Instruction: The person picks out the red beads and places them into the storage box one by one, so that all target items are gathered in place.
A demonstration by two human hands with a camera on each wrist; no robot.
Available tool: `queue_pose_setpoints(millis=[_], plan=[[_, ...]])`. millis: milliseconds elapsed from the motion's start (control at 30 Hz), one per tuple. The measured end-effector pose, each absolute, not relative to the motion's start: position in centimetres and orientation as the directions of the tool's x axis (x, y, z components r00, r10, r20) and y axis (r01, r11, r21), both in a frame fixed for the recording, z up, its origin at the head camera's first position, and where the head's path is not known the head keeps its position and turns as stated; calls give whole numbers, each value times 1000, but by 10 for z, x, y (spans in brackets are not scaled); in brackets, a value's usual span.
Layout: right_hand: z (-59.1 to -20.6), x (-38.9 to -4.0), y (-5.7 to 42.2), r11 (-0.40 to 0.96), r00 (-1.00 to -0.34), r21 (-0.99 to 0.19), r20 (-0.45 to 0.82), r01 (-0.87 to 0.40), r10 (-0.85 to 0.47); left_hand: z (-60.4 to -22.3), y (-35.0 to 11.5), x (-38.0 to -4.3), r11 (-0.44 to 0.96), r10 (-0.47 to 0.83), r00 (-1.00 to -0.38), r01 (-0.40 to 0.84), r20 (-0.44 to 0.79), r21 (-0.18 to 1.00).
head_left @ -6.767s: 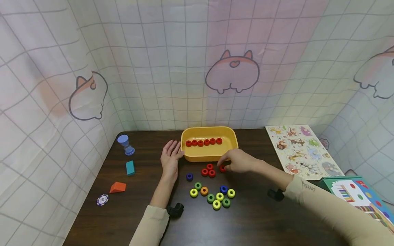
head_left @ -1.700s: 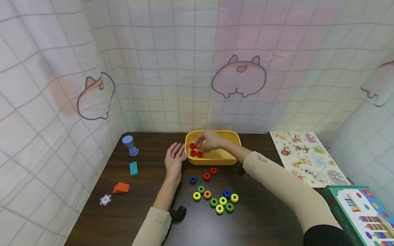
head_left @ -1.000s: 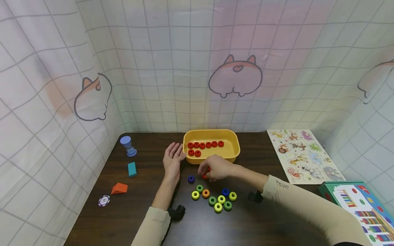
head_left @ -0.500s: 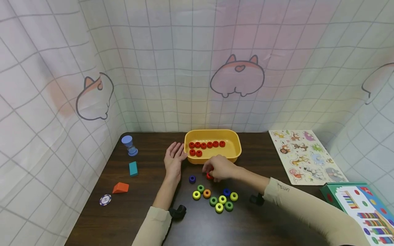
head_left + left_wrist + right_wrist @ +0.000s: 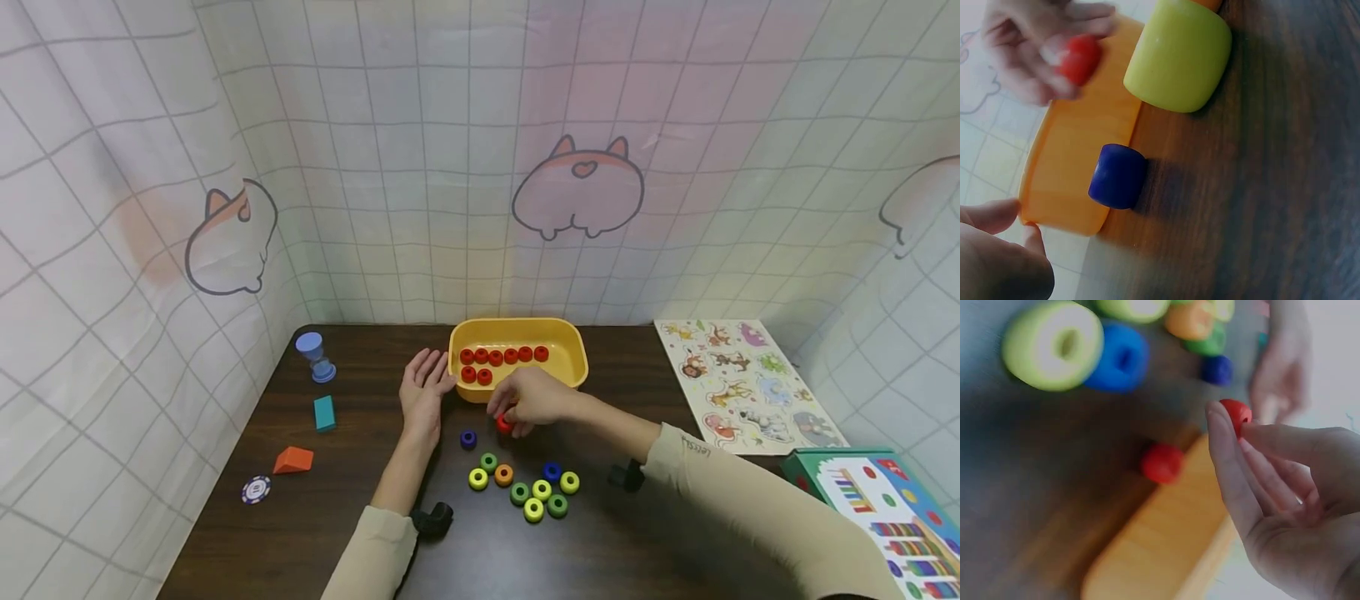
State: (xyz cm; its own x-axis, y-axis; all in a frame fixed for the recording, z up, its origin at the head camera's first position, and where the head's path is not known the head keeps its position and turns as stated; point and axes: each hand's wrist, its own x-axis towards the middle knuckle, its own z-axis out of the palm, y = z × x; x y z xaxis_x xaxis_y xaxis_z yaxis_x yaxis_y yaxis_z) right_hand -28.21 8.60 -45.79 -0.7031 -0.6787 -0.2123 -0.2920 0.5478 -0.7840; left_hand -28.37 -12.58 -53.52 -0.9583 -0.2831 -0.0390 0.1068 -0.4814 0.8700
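Observation:
In the head view my right hand is just in front of the yellow tray. Thumb and finger pinch a red bead, held up off the table in the right wrist view. A second red bead lies by the tray's near side there; in the head view the hand hides it. My left hand lies against the tray's left end, fingers extended, thumb at the rim. Inside the tray, red beads form a back row of several and a front row of two. A dark blue bead sits between the forearms.
Loose yellow, green, orange and blue beads lie closer to me. At left stand an hourglass, a teal block, an orange wedge and a poker chip. An animal puzzle board and a boxed toy occupy the right.
The right hand left the tray, came down to the red beads in front and now lifts one. Since the earliest frame, two red beads joined the tray's front row. The left hand stayed.

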Motion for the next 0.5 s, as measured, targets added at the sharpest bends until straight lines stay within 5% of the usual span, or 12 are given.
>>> queue_pose_setpoints(millis=[267, 500], plan=[[-425, -332, 80, 541, -756, -804, -190, -247, -627, -535, -129, -284, -476, -273, -961, 103, -36, 874], [-448, -370, 75, 599, -812, -787, -250, -147, -528, -537, -127, -284, -503, -273, -961, 108, -39, 857]])
